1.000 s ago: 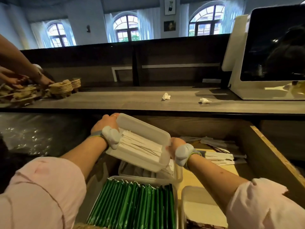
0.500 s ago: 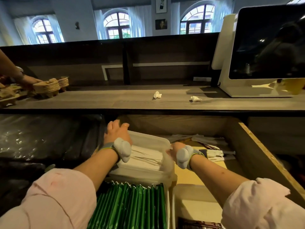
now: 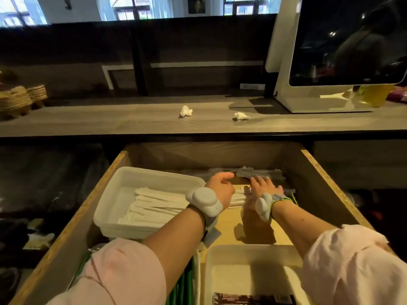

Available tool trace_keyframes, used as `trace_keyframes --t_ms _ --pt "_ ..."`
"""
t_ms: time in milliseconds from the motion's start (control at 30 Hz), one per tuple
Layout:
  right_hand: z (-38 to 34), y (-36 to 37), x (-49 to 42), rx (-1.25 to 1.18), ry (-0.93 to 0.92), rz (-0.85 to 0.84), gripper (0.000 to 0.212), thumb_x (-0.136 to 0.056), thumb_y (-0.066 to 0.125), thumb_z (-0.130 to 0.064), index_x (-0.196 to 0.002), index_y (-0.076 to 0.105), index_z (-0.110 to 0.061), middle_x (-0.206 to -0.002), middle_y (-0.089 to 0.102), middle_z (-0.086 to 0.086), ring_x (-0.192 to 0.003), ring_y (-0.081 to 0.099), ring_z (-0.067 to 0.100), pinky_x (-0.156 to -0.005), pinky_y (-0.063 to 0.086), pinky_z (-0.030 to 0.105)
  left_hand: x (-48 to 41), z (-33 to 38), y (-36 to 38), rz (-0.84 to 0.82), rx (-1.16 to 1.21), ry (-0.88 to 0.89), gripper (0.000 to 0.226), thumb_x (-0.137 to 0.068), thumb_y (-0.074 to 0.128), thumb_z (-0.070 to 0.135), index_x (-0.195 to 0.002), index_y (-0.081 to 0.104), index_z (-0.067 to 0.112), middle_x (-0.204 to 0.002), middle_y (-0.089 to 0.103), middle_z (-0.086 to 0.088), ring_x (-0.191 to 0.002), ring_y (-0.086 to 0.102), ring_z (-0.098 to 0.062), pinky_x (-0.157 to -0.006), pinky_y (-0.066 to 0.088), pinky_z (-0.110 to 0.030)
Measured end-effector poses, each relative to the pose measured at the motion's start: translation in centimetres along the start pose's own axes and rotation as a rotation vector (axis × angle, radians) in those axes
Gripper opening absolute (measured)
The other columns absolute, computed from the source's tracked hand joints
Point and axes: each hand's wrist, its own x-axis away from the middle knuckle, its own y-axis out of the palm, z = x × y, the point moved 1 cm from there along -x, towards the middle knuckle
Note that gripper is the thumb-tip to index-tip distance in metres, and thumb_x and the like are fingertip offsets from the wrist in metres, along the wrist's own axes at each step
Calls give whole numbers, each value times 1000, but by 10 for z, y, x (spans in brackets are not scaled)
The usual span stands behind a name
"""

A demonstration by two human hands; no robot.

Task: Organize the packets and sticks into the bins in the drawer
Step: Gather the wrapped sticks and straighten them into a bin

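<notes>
While loose sticks [image 3: 239,197] are lying between them, the right hand [image 3: 263,189] is pressing down flat-fingered and the left hand [image 3: 220,189] is hanging loosely curled, empty; gathering them into the bin [image 3: 154,175] leftward looks next.

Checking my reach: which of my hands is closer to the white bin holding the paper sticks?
Left. The left hand is just beside the right rim of the white bin; the right hand lies farther right, over loose packets.

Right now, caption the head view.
Left hand and right hand over loose paper sticks beside the white stick bin in drawer.
</notes>
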Motion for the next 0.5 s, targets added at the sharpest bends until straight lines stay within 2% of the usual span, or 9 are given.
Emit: trace_keyframes --t_ms 100,167,233,300,400,500 --pt "5 -5 -13 -2 8 37 87 -80 62 -53 -149 19 -21 -157 19 6 -146 9 35 -114 16 59 0 -6 -4 17 12 -31 43 -93 45 0 -132 50 17 -110 57 -3 -89 60 -20 -82 52 -34" --pt "5 -7 -21 -3 20 48 88 -72 63 -64 -141 32 -19 -149 32 10 -140 22 36 -113 20 59 2 -5 -8 -7 58 -55 43 -95 43 -3 -134 45 14 -106 54 -2 -105 61 -25 -89 51 -37" --pt "4 -11 -29 24 45 29 86 -70 60 -70 -136 39 -19 -144 39 12 -137 29 36 -113 21 57 3 -4 -8 0 99 -47 42 -96 40 -3 -134 45 14 -95 53 4 -93 61 -17 -77 52 -33" --pt "1 -15 -35 55 57 0 83 -69 61 -70 -133 42 -19 -141 44 11 -133 35 34 -112 25 53 3 -3 -6 44 68 -17 41 -96 39 1 -132 48 18 -93 53 4 -85 58 -12 -62 49 -23" --pt "-1 -19 -33 24 62 3 75 -70 61 -69 -126 50 -19 -131 54 9 -123 49 32 -105 36 46 3 -3 -1 70 19 0 39 -96 40 5 -129 51 23 -104 56 2 -90 58 -14 -61 48 -21" --pt "-6 -14 -27 -16 2 31 63 -76 64 -56 -127 51 -22 -129 52 8 -122 48 32 -103 36 48 2 -3 -2 60 15 0 36 -97 41 8 -128 51 24 -111 57 0 -92 59 -14 -63 49 -21"
